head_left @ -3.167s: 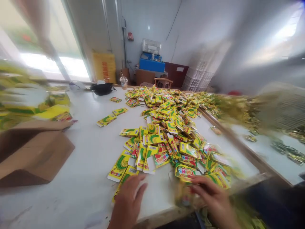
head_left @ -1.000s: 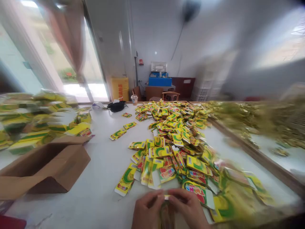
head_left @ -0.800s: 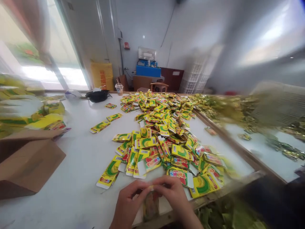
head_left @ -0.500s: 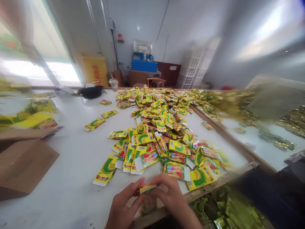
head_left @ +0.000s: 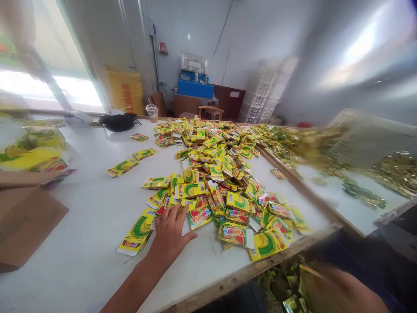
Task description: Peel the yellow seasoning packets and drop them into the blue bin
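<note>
Bare lane to the left, cartons dead ahead.
From where I stand: cartons (head_left: 208, 178) block the way forward of the left hand (head_left: 171, 228), one lying just left of it; beyond that, bare tabletop (head_left: 87, 221) to the cardboard box (head_left: 32, 221). Open strip right of its thumb; then wooden edge (head_left: 234, 281) between it and the blurred right hand (head_left: 345, 287).
</note>
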Tool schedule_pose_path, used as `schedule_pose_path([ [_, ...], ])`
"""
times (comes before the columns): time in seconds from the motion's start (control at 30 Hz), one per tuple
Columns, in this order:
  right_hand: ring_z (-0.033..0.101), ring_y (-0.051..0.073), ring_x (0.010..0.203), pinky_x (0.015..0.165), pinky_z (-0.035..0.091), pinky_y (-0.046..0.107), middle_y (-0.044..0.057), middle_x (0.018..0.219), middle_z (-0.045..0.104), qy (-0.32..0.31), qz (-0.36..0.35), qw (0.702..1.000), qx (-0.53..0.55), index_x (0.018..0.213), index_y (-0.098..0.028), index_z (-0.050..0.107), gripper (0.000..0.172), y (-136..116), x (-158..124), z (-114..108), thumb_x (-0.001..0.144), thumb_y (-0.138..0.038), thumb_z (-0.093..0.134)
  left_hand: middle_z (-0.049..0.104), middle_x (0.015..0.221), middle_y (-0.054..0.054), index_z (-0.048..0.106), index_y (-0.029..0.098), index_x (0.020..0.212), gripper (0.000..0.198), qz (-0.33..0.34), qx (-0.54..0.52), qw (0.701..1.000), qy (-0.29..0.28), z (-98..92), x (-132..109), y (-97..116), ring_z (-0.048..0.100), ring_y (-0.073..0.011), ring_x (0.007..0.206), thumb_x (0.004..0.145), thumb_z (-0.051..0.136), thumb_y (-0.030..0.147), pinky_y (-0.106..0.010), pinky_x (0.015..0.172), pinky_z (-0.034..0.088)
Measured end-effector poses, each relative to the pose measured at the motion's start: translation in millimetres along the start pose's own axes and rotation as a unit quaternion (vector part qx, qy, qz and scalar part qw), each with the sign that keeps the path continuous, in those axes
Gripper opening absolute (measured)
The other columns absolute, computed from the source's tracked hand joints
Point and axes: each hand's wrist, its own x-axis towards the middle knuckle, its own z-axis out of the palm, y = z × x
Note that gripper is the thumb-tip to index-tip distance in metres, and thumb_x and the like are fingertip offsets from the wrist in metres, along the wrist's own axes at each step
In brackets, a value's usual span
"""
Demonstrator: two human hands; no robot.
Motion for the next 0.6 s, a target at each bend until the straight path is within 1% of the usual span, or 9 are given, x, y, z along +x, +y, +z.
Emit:
schedule_pose_path([
  [0.07, 0.068, 0.028, 0.056, 0.049, 0.050, 0.040, 0.013, 0.069, 0.073, 0.008, 0.013, 0.998, -0.055, 0.069, -0.040, 0.074, 0.006, 11, -1, -9, 0.069, -0.040, 0.068, 0.060, 0.128, -0.018, 0.066, 0.017, 0.117, 0.047, -0.002, 0.017, 1.000, -0.013, -3.4, 6, 2, 0.047, -0.0406, 0.122, 0.071, 0.072, 0.024, -0.059, 0.097, 0.037],
  [0.1, 0.070, 0.028, 0.067, 0.058, 0.053, 0.041, 0.013, 0.079, 0.074, -0.018, 0.012, 0.999, -0.041, 0.079, -0.041, 0.075, 0.011, -2, -4, -1, 0.074, -0.038, 0.065, 0.061, 0.126, -0.016, 0.067, 0.019, 0.114, 0.044, 0.007, 0.012, 1.000, -0.021, -8.6, 3, 2, 0.048, -0.0397, 0.121, 0.070, 0.070, 0.020, -0.058, 0.098, 0.036],
  [0.17, 0.069, 0.029, 0.095, 0.083, 0.054, 0.042, 0.009, 0.103, 0.073, -0.074, -0.036, 0.994, 0.068, 0.100, -0.035, 0.072, 0.021, -61, -12, 34, 0.082, -0.036, 0.062, 0.063, 0.123, -0.012, 0.066, 0.026, 0.117, 0.050, 0.033, -0.018, 0.997, -0.064, -25.7, -10, 2, 0.052, -0.0355, 0.118, 0.069, 0.064, 0.010, -0.053, 0.097, 0.039],
  [0.23, 0.059, 0.028, 0.115, 0.100, 0.046, 0.042, 0.008, 0.120, 0.066, -0.172, -0.093, 0.961, 0.193, 0.103, -0.029, 0.069, 0.019, -138, -19, 82, 0.087, -0.030, 0.060, 0.063, 0.120, -0.008, 0.061, 0.033, 0.123, 0.063, 0.063, -0.082, 0.983, -0.153, -46.5, -28, -1, 0.059, -0.0298, 0.108, 0.067, 0.057, 0.003, -0.045, 0.093, 0.045],
  [0.33, 0.061, 0.026, 0.108, 0.091, 0.050, 0.037, 0.005, 0.115, 0.067, -0.275, -0.075, 0.882, 0.375, 0.103, -0.026, 0.064, 0.025, -229, -31, 147, 0.079, -0.028, 0.072, 0.061, 0.120, -0.006, 0.057, 0.038, 0.128, 0.070, 0.052, -0.203, 0.954, -0.217, -65.5, -51, -6, 0.063, -0.0244, 0.100, 0.069, 0.054, 0.001, -0.037, 0.087, 0.052],
  [0.4, 0.066, 0.022, 0.087, 0.073, 0.054, 0.031, 0.002, 0.094, 0.069, -0.305, -0.004, 0.824, 0.478, 0.096, -0.025, 0.059, 0.024, -256, -43, 177, 0.077, -0.029, 0.074, 0.060, 0.120, -0.006, 0.055, 0.036, 0.129, 0.062, -0.022, -0.298, 0.943, -0.143, -61.1, -63, -6, 0.066, -0.0220, 0.094, 0.075, 0.056, 0.007, -0.035, 0.083, 0.055],
  [0.47, 0.065, 0.019, 0.073, 0.063, 0.051, 0.027, -0.001, 0.081, 0.067, -0.297, 0.056, 0.784, 0.542, 0.092, -0.023, 0.054, 0.024, -258, -53, 196, 0.079, -0.031, 0.072, 0.063, 0.114, -0.006, 0.055, 0.032, 0.127, 0.048, -0.125, -0.406, 0.905, -0.027, -44.4, -72, -6, 0.069, -0.0203, 0.086, 0.081, 0.060, 0.018, -0.035, 0.080, 0.058],
  [0.53, 0.064, 0.018, 0.071, 0.061, 0.050, 0.026, 0.000, 0.080, 0.066, -0.275, 0.083, 0.777, 0.560, 0.098, -0.023, 0.053, 0.028, -249, -61, 206, 0.080, -0.033, 0.072, 0.069, 0.103, -0.006, 0.059, 0.027, 0.120, 0.040, -0.195, -0.492, 0.848, 0.030, -22.7, -80, -6, 0.071, -0.0218, 0.085, 0.081, 0.067, 0.028, -0.037, 0.081, 0.059],
  [0.6, 0.064, 0.019, 0.070, 0.060, 0.050, 0.027, 0.002, 0.081, 0.067, -0.261, 0.085, 0.790, 0.548, 0.105, -0.022, 0.054, 0.033, -239, -65, 208, 0.080, -0.036, 0.071, 0.072, 0.097, -0.007, 0.064, 0.023, 0.112, 0.039, -0.225, -0.531, 0.816, 0.032, -3.9, -88, -4, 0.071, -0.0252, 0.090, 0.076, 0.074, 0.033, -0.038, 0.084, 0.059],
])
